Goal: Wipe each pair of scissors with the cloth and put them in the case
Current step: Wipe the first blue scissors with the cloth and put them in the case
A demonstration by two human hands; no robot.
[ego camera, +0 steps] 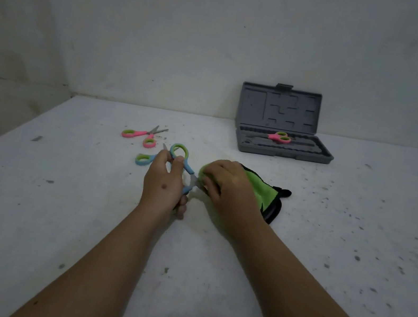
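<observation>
My left hand (163, 181) grips a pair of blue scissors (183, 161) by the handles, one green-lined loop sticking up above my fingers. Their blades point right into the green cloth with black edging (258, 188), which my right hand (228, 187) holds pinched around the blades. A second pair of blue scissors (143, 159) lies on the table just behind my left hand, partly hidden. A pink pair (143, 135) lies open further back on the left. The grey case (282, 149) stands open at the back right with another pink pair (278, 137) inside.
The white, speckled table (326, 249) runs to a wall at the back and drops off along its left edge. The case lid (279, 109) stands upright against the wall.
</observation>
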